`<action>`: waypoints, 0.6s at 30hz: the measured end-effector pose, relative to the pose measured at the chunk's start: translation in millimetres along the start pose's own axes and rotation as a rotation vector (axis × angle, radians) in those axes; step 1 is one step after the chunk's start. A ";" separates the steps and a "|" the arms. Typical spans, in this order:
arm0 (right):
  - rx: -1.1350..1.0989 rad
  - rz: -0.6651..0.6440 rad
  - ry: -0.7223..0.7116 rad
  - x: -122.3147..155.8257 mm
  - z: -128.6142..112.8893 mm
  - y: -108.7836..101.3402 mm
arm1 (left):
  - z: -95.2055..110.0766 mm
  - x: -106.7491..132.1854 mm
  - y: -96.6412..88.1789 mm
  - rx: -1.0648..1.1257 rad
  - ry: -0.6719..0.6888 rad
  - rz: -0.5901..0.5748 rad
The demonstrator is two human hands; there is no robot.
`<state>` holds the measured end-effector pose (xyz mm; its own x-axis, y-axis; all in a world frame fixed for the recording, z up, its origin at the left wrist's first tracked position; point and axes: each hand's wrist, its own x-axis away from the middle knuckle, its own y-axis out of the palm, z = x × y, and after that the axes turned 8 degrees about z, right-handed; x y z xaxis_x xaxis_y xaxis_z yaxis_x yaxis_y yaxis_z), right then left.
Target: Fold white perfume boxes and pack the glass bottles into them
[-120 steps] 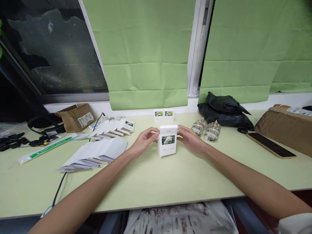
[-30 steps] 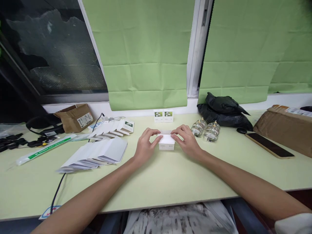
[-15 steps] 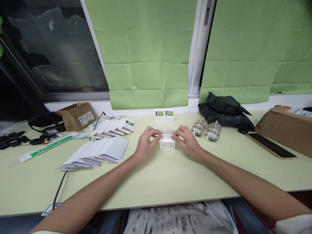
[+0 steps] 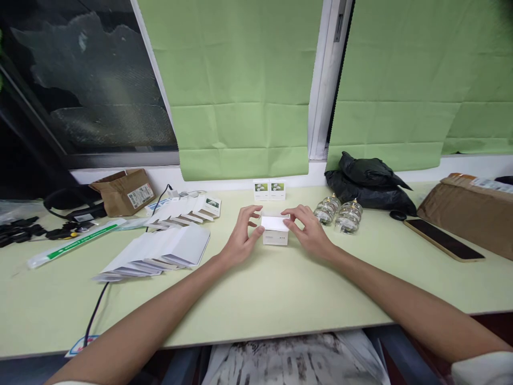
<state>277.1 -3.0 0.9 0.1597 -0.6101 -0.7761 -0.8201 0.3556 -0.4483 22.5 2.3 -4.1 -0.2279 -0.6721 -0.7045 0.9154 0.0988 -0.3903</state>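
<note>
A small white carton (image 4: 275,237) with fine print on its front stands on the table between my two hands. Its white top flap (image 4: 274,223) lies across the upper opening, and the far side is partly hidden by my fingers. My left hand (image 4: 241,235) is at the carton's left side, fingers spread and curved, thumb tip beside its upper left corner. At the upper right corner, my right hand (image 4: 308,231) grips the carton's edge between thumb and forefinger. Two finished-looking cartons (image 4: 269,190) with green pictures stand side by side behind it.
Flat white cartons (image 4: 160,251) lie fanned out at left, more cartons (image 4: 186,208) behind them. Clear round glass-like containers (image 4: 349,216) are stacked at right, near black plastic bags (image 4: 371,184), a phone (image 4: 444,239) and a brown package (image 4: 473,214). An open cardboard box (image 4: 126,192) stands back left.
The carton's top flap has come down flatter. My left fingers have let go and moved slightly left, spreading apart; my right hand stays at the right corner.
</note>
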 end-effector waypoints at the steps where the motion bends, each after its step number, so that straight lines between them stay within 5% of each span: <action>1: -0.004 0.001 0.002 -0.4 0.2 -0.2 | -1.7 0.3 -0.9 0.026 -0.005 -0.015; 6: -0.031 0.032 0.038 -0.3 1.8 0.4 | -8.2 2.8 1.9 0.023 -0.101 -0.099; 11: -0.132 0.127 0.222 2.0 7.9 2.9 | -18.3 3.2 13.4 0.030 -0.278 -0.193; 18: -0.260 0.128 0.351 3.2 26.3 10.3 | -39.1 -6.1 8.5 -0.257 -0.300 -0.040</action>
<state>283.7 17.4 -17.9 -0.1111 -0.7920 -0.6003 -0.9392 0.2812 -0.1972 18.7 35.9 -26.3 -0.1193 -0.8601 -0.4959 0.7861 0.2233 -0.5764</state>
